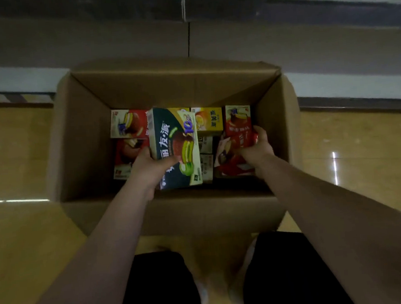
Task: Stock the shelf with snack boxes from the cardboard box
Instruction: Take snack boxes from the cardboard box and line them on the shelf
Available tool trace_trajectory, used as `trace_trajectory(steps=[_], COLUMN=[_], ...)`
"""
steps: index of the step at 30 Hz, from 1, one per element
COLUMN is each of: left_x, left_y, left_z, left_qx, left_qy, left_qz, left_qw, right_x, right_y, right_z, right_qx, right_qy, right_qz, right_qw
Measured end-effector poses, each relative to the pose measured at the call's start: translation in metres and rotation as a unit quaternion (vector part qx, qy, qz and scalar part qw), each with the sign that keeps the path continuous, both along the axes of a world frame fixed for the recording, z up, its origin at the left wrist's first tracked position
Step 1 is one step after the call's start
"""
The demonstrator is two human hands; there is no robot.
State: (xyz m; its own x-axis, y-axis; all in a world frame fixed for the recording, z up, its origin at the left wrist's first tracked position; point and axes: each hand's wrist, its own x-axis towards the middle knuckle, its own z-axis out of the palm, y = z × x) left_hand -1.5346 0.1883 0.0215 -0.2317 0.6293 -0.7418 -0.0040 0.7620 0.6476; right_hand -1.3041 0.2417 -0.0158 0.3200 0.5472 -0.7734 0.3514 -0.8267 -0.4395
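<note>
Both hands inside cardboard box [87,140]. My left hand [148,167] grips green snack box [176,146], raised mid-box; right hand [257,146] clutches red snack box [237,147] against its right wall. One-handed corner holds: either may slip.

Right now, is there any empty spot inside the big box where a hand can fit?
Hardly. The brown cardboard box has snack boxes across its floor. One dark gap shows along the near wall, under the dark green snack box in the left hand. The right hand grips a red snack box tight against the right wall. Outside, the yellow floor lies bare on both sides.
</note>
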Motion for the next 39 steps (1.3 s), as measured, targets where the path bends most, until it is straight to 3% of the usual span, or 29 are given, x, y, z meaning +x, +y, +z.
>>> trace_trajectory(steps=[6,9,12,17,20,24,26,31,35,39], left_x=[-0.005,-0.002,0.002,0.003,0.006,0.006,0.007,0.006,0.018,0.043], left_y=[-0.026,-0.039,-0.044,-0.045,-0.039,-0.022,-0.014,0.004,0.014,0.025], left_z=[0.110,0.170,0.227,0.328,0.396,0.453,0.482,0.539,0.583,0.613], left_qx=[-0.021,-0.010,0.023,0.092,0.134,0.182,0.188,0.186,0.205,0.239], left_qy=[-0.045,-0.087,-0.102,-0.083,-0.058,-0.097,-0.127,-0.092,-0.066,-0.081], left_qz=[-0.025,-0.022,-0.010,0.044,0.035,0.012,-0.022,-0.185,-0.321,-0.320], left_qw=[0.998,0.996,0.994,0.991,0.989,0.978,0.974,0.961,0.922,0.913], right_x=[-0.003,-0.003,0.000,0.013,0.013,0.014,0.012,0.005,-0.002,0.004], right_y=[-0.049,-0.064,-0.077,-0.089,-0.084,-0.071,-0.068,-0.085,-0.101,-0.108], right_z=[0.107,0.161,0.222,0.349,0.416,0.464,0.492,0.554,0.581,0.606], right_qx=[-0.012,-0.040,-0.009,0.023,0.058,0.144,0.170,0.244,0.309,0.365], right_qy=[0.153,0.228,0.311,0.447,0.480,0.517,0.527,0.569,0.559,0.512], right_qz=[-0.220,-0.316,-0.378,-0.399,-0.384,-0.330,-0.341,-0.370,-0.324,-0.342], right_qw=[0.963,0.920,0.872,0.800,0.787,0.776,0.759,0.693,0.698,0.698])
